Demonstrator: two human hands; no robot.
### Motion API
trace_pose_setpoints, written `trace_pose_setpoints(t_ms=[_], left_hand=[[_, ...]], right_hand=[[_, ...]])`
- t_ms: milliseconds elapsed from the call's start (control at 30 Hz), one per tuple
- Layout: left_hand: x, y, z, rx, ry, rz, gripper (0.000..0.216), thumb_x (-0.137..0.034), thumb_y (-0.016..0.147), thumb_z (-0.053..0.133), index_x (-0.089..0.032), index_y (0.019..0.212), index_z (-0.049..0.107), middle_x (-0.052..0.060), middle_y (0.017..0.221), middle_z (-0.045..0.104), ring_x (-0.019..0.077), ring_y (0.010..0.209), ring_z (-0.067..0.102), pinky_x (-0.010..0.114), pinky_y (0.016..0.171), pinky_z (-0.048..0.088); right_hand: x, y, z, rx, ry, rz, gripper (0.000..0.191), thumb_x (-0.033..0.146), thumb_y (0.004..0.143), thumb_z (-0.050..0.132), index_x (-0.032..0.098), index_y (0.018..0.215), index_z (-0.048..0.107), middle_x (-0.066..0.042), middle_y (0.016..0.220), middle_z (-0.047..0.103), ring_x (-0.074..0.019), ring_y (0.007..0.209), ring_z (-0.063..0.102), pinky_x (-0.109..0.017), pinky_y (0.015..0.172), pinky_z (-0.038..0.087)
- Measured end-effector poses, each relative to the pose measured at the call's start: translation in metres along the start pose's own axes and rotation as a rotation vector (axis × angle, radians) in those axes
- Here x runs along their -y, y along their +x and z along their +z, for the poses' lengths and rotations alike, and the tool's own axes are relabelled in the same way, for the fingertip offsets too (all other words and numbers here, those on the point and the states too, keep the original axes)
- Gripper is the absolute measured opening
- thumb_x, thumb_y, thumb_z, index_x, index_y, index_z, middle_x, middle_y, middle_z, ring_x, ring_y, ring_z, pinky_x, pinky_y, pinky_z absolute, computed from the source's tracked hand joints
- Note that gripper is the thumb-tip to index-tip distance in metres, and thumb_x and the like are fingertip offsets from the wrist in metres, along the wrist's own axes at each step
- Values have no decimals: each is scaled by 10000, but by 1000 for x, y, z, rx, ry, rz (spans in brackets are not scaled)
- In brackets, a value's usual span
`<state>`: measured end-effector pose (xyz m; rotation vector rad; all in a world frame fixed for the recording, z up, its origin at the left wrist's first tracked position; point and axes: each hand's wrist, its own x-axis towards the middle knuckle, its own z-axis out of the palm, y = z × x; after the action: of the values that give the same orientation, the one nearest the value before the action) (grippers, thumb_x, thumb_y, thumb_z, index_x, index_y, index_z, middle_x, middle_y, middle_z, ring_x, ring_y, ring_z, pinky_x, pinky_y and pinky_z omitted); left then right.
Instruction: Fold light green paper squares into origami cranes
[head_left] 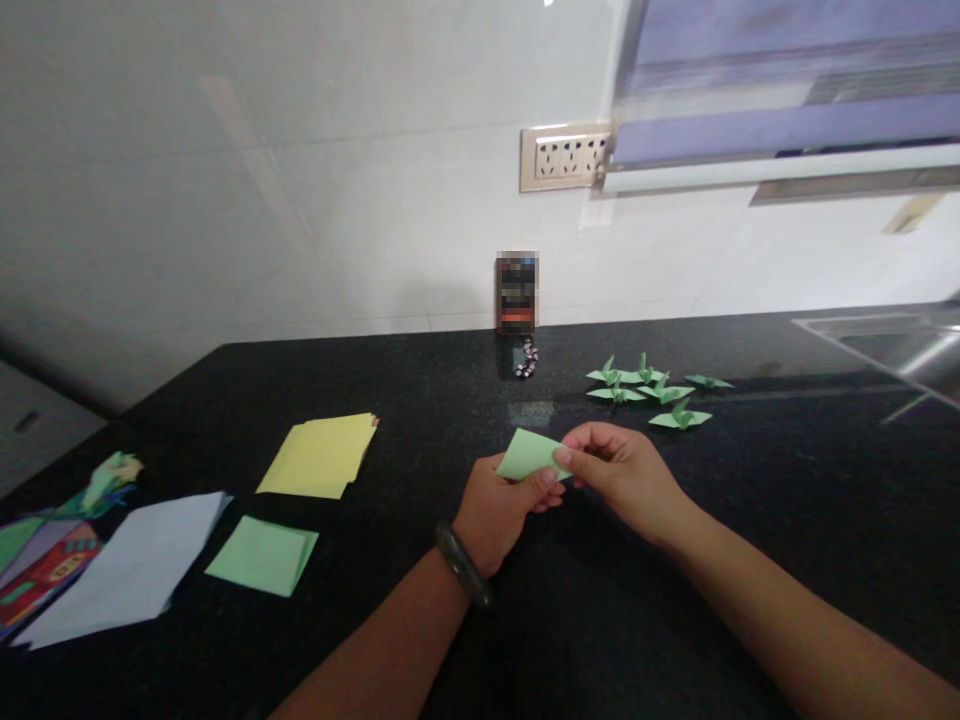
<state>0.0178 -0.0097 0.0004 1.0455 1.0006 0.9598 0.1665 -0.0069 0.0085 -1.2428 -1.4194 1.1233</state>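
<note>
A small piece of light green paper is held up between both hands above the dark countertop. My left hand grips it from below and the left, thumb on its front face. With thumb and fingertips my right hand pinches its right corner. Whether the paper is folded underneath is hidden by the fingers. Beyond my right hand stand several green folded paper cranes. A stack of green paper sheets lies to the left of my left forearm, which wears a dark bangle.
Yellow paper, white paper and a colourful packet lie at the left. A phone-like device with a beaded strap leans on the wall. Wall sockets are above, and a metal sink lies far right.
</note>
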Motion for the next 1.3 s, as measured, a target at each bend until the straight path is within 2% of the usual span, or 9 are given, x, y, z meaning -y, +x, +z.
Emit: trace_pose_setpoints(t_ms=[100, 333, 567, 667, 767, 967, 1067, 1200, 1300], left_hand=[[-1, 0, 1, -44, -18, 25, 211, -255, 623, 708, -88, 745, 663, 40, 615, 666, 129, 555, 608, 254, 575, 495], [-2, -2, 4, -31, -27, 67, 158, -211, 627, 704, -91, 726, 676, 31, 624, 673, 116, 546, 600, 234, 570, 494], [-2, -3, 2, -70, -9, 134, 148, -234, 654, 689, -104, 723, 679, 24, 651, 672, 118, 605, 593, 224, 596, 466], [-3, -3, 1, -91, 17, 172, 159, -255, 660, 687, -102, 704, 673, 16, 647, 661, 106, 597, 567, 215, 584, 447], [-3, -3, 1, -108, 26, 195, 144, -241, 664, 682, -100, 688, 669, 11, 634, 654, 103, 590, 555, 219, 591, 445], [1, -2, 0, -112, 33, 217, 148, -239, 686, 656, -95, 716, 671, 51, 708, 685, 150, 656, 598, 264, 641, 465], [2, 2, -4, -174, 46, 222, 166, -263, 676, 666, -98, 697, 669, 50, 686, 682, 156, 647, 604, 271, 636, 472], [-1, 6, -9, -309, 0, 223, 192, -285, 638, 697, -100, 675, 662, 38, 644, 671, 146, 612, 601, 268, 612, 482], [-2, 6, -9, -299, -16, 211, 193, -284, 628, 704, -100, 667, 662, 35, 635, 667, 137, 599, 594, 260, 604, 481]], right_hand=[[1, -2, 3, 31, 33, -1, 221, 360, 694, 637, 146, 692, 579, 4, 604, 560, -104, 533, 488, -237, 516, 397], [2, -2, 1, 9, 22, 9, 223, 363, 715, 611, 147, 666, 588, 5, 572, 554, -106, 523, 479, -238, 510, 391], [4, -4, 6, 30, 66, 35, 244, 383, 693, 640, 148, 737, 587, -1, 623, 587, -106, 539, 501, -224, 494, 393], [5, -4, 8, 33, 77, 104, 257, 359, 626, 700, 151, 673, 558, 28, 548, 552, -81, 473, 452, -201, 445, 348], [3, -4, 9, 18, 111, 120, 249, 343, 618, 704, 152, 604, 547, 48, 496, 512, -68, 445, 423, -198, 436, 325], [-1, -2, 8, 26, 186, 135, 206, 310, 621, 703, 135, 604, 596, 12, 545, 572, -76, 473, 454, -208, 458, 359], [2, 1, -1, -16, 239, 165, 195, 295, 594, 723, 129, 600, 621, -4, 557, 596, -82, 487, 480, -205, 462, 378], [6, 9, -18, -174, 328, 185, 206, 292, 550, 752, 131, 582, 628, -8, 548, 595, -78, 477, 488, -197, 451, 386], [6, 11, -22, -221, 323, 143, 262, 383, 594, 721, 138, 655, 651, -31, 634, 621, -101, 546, 522, -204, 465, 407]])
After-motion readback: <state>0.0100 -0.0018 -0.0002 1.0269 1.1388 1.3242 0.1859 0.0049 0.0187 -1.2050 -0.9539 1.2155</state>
